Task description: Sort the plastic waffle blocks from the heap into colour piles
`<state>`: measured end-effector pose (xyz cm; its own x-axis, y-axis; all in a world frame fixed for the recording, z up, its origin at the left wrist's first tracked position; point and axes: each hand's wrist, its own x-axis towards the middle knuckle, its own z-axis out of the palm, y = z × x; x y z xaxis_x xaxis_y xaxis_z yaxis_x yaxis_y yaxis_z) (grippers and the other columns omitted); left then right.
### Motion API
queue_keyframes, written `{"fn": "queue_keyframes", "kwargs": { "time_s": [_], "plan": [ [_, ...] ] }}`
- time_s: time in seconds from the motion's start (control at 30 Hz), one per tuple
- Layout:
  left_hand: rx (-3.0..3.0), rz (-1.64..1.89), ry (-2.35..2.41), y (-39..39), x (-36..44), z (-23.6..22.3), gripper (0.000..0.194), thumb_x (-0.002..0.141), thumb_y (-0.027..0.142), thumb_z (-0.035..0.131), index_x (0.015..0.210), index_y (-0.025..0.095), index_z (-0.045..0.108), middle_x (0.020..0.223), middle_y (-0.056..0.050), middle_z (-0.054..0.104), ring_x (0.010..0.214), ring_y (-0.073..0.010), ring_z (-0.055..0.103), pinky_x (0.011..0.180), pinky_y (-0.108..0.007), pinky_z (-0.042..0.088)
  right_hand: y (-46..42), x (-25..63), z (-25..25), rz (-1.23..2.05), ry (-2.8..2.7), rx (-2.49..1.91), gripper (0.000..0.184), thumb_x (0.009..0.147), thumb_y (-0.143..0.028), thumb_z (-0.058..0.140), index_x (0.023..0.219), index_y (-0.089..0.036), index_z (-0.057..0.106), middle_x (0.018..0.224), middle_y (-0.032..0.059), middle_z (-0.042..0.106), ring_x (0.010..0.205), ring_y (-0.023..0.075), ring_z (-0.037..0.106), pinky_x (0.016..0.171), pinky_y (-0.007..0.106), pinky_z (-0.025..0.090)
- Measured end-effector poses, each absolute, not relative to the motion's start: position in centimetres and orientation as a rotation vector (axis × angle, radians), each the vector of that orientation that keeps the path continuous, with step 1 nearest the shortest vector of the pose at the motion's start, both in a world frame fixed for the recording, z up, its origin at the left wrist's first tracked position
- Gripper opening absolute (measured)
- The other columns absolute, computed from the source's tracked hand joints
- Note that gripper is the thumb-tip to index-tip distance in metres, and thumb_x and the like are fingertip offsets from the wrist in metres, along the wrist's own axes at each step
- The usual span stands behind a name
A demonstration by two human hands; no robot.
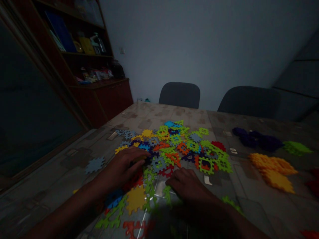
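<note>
Flat plastic interlocking pieces with toothed edges form a loose pile [174, 142] in yellow, grey, green, orange, purple and blue. At the pile's left front edge is my left hand [127, 162], its thumb and fingers curled around something dim and yellowish that I cannot make out. My right hand [185, 182] is closed in front of the pile, with its fingertips on a narrow green toothed piece [167, 195]. Between my forearms lie a yellow square piece [136, 199], a strip of green pieces [149, 189] and a red-orange piece [137, 229]. Shadow hides part of the right hand's underside.
On the right are stacked orange pieces [272, 169], purple pieces [258, 139] and green pieces [296, 147]. A grey piece [95, 165] lies alone at left. Two chairs [179, 94] stand behind the patterned table [139, 116]. A shelved cabinet [107, 99] is at back left.
</note>
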<state>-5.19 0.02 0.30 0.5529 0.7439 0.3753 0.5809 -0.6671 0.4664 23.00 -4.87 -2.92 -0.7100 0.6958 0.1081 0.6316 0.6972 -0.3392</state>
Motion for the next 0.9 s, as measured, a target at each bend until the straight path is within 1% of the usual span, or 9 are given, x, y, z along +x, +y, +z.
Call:
{"fn": "queue_keyframes", "kwargs": {
  "time_s": [0.13,0.37,0.5,0.57,0.63,0.67,0.73,0.8,0.9],
  "plan": [
    [2.517,0.798,1.067,0.2,-5.3,-0.2,0.023,0.1,0.03,0.051,0.117,0.029,0.066,0.113,-0.002,0.068,0.105,-0.0216,0.063,0.094,-0.033,0.05,-5.4,22.8,-2.1,0.388,-2.684,-1.059,0.045,0.081,-0.032,0.076,0.121,-0.019,0.058,0.112,0.0069,0.06,0.102,0.0262,0.052,0.082,0.036,0.037],
    [2.578,0.816,1.018,-0.1,-5.0,-0.7,0.023,0.102,0.033,0.049,0.119,0.03,0.064,0.114,-0.002,0.068,0.105,-0.0214,0.064,0.093,-0.033,0.052,-5.5,24.9,-1.8,0.428,-2.681,-1.174,0.039,0.079,-0.035,0.077,0.109,-0.016,0.061,0.107,0.0071,0.059,0.099,0.0251,0.051,0.085,0.037,0.036],
    [2.583,0.76,0.975,-0.8,-3.9,-0.4,0.023,0.102,0.033,0.047,0.119,0.031,0.064,0.114,-0.002,0.067,0.104,-0.0206,0.064,0.09,-0.03,0.054,-5.5,27.1,-1.3,0.528,-2.598,-1.197,0.057,0.074,-0.038,0.081,0.122,-0.021,0.057,0.115,0.0063,0.059,0.106,0.0258,0.05,0.094,0.04,0.035],
    [2.59,0.734,0.924,-1.4,-2.8,-0.3,0.023,0.103,0.033,0.045,0.119,0.032,0.062,0.112,-0.001,0.067,0.102,-0.0198,0.064,0.087,-0.03,0.055,-5.2,28.6,-0.7,0.486,-2.541,-1.271,0.054,0.078,-0.028,0.077,0.127,-0.021,0.055,0.122,0.0078,0.059,0.111,0.0265,0.05,0.097,0.041,0.035],
    [2.599,0.673,0.877,-2.2,-1.6,-0.4,0.024,0.104,0.032,0.043,0.122,0.033,0.06,0.114,-0.001,0.066,0.103,-0.0202,0.064,0.087,-0.031,0.055,-4.6,30.2,-0.3,0.37,-2.495,-1.4,0.04,0.086,-0.012,0.063,0.125,-0.02,0.058,0.124,0.0096,0.061,0.113,0.0266,0.051,0.096,0.042,0.037],
    [2.606,0.647,0.864,-2.7,-0.9,-0.6,0.026,0.104,0.032,0.043,0.126,0.034,0.057,0.118,-0.001,0.065,0.107,-0.0214,0.062,0.089,-0.033,0.055,-4.3,30.9,-0.2,0.301,-2.473,-1.465,0.039,0.087,-0.005,0.055,0.124,-0.02,0.059,0.124,0.0104,0.062,0.113,0.0268,0.052,0.094,0.042,0.037],
    [2.627,0.608,0.85,-3.5,0.4,-1.2,0.033,0.102,0.032,0.049,0.135,0.034,0.048,0.13,-0.002,0.059,0.116,-0.0251,0.058,0.098,-0.04,0.053,-3.7,32.1,-0.2,0.208,-2.414,-1.592,0.038,0.088,-0.004,0.052,0.122,-0.019,0.061,0.122,0.0121,0.063,0.11,0.0285,0.054,0.092,0.043,0.04],
    [2.631,0.552,0.855,-4.0,1.7,-1.7,0.051,0.096,0.03,0.062,0.142,0.034,0.039,0.139,-0.004,0.052,0.124,-0.029,0.052,0.104,-0.047,0.049,-3.5,32.5,-0.6,0.164,-2.339,-1.715,0.036,0.087,-0.015,0.062,0.123,-0.016,0.061,0.12,0.0149,0.063,0.109,0.0322,0.055,0.091,0.046,0.041],
    [2.577,0.379,0.85,-4.1,3.5,-2.1,0.071,0.086,0.024,0.077,0.142,0.032,0.035,0.143,-0.007,0.047,0.128,-0.0323,0.047,0.107,-0.053,0.046,-3.6,32.0,-1.2,0.087,-2.306,-1.813,0.048,0.08,-0.026,0.074,0.124,-0.013,0.06,0.121,0.0179,0.06,0.111,0.0364,0.053,0.091,0.049,0.042]
  ]
}}
